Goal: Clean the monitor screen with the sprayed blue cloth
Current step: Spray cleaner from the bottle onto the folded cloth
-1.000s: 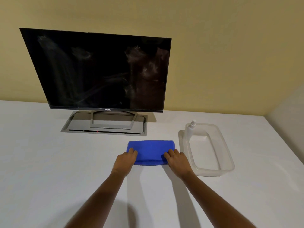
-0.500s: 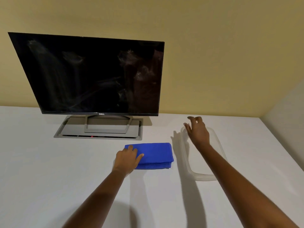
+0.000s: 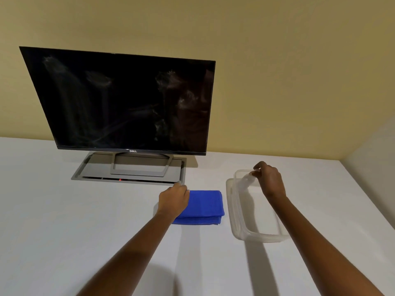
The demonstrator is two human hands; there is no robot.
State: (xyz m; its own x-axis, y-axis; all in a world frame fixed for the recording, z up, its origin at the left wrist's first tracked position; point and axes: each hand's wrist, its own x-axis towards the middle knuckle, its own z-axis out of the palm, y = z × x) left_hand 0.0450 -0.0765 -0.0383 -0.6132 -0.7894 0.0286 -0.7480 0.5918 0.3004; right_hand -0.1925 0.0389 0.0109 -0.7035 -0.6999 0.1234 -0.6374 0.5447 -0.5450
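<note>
- the fingers of my right hand [image 3: 269, 180] are pinched round the top of the spray bottle [image 3: 247, 182]. the bottle is blurred, so i cannot tell which way its nozzle points.
- the fingers of my left hand [image 3: 173, 200] are curled onto the left edge of the folded blue cloth [image 3: 206, 205], holding it flat on the worktop [image 3: 64, 221].
- the bottle is inside the clear container [image 3: 261, 237]. i judge it should come straight up over the rim, so it does not catch the thin wall and drag the tub.
- the cloth is just left of the container, so the carry is short. i would aim the nozzle down at the cloth's bare right half, away from my left knuckles, and dampen it lightly.
- the monitor screen [image 3: 124, 101] stands behind, smeared and streaked, well apart from both hands. mist should stay off it and off the stand base [image 3: 132, 167].
- there is room on the worktop in front of and to the left of the cloth. on the right, the worktop's edge runs near the container.
</note>
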